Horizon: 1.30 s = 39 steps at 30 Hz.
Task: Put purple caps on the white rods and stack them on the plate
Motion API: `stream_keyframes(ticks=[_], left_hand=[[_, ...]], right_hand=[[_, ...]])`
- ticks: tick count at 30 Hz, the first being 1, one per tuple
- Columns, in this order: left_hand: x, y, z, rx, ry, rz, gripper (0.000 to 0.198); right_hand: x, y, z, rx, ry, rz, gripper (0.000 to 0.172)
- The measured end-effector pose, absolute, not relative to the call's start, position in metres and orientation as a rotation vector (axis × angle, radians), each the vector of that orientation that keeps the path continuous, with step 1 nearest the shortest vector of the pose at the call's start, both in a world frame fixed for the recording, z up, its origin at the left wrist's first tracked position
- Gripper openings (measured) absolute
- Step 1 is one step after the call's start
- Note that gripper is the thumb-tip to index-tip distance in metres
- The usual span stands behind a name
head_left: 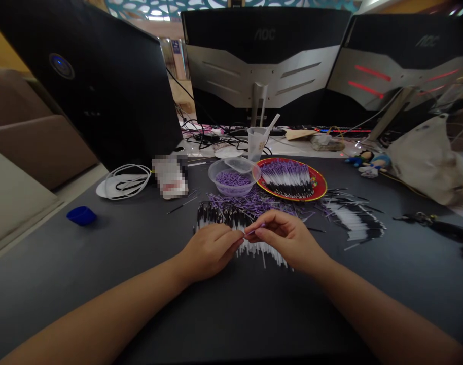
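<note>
My left hand (212,251) is closed over a row of thin black-and-white sticks (261,249), its fingertips pressed together; what they pinch is hidden. Thumb and fingers of my right hand (288,238) pinch a small purple piece (260,227), right at the left fingertips. Just beyond the hands lies a loose heap of purple pieces (250,203). More of them fill a clear plastic bowl (231,188). On a red plate (320,186) sits a stack of sticks with purple, white and black parts. Another pile of white-and-black sticks (355,218) lies to the right.
A clear cup (256,144) stands behind the bowl. To the left are a blue ring-shaped item (81,215), a coiled white cable (127,180) and a black computer case (113,91). Monitors (265,61) stand at the back; small dolls (370,161) and a bag (421,152) are at right.
</note>
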State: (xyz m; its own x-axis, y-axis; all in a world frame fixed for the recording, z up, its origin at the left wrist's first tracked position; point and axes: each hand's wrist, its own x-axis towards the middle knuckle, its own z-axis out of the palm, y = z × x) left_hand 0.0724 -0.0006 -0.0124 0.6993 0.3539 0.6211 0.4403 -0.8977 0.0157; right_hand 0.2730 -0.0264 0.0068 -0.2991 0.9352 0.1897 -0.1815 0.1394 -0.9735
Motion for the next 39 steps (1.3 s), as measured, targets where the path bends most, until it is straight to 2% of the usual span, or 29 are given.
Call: stream_keyframes(ticks=[8,15,39], left_hand=[[0.072,-0.002,-0.016,-2.819,-0.725,-0.964,0.02],[0.074,-0.005,-0.015,-2.857,-0.756,-1.076,0.015],[0.075,0.001,-0.025,-2.954,-0.845,-1.029,0.019]], right_hand=[[0.271,-0.027,0.005,-0.804,-1.405,1.352,0.008],[0.272,-0.027,0.005,-0.819,-1.436,1.328,0.007],[0.27,-0.02,-0.005,-0.792,-1.264,1.506,0.01]])
